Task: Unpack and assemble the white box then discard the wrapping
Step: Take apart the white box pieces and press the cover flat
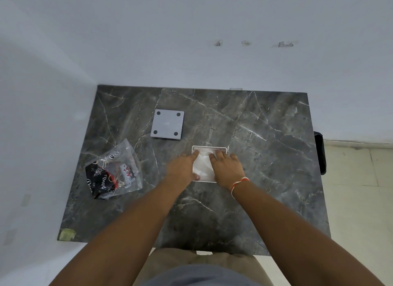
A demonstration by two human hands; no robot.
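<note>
Dark marble table [265, 136] is bearing a white box [207, 149] — left hand [184, 165] and right hand [226, 166] are lying spread on it, pressing its wrapping [203, 162] flat.

box [207, 158] mid-table [265, 158], lid [167, 124] behind-left, wrapping [113, 170] left

- Soft, even, cool light; shadows are faint.
- Dull sheen on the table [265, 136] (no hard glare).
- Wide-angle bending at the edges; the forearms bulge near the bottom.
- Overall slightly soft, with compression smearing.
</note>
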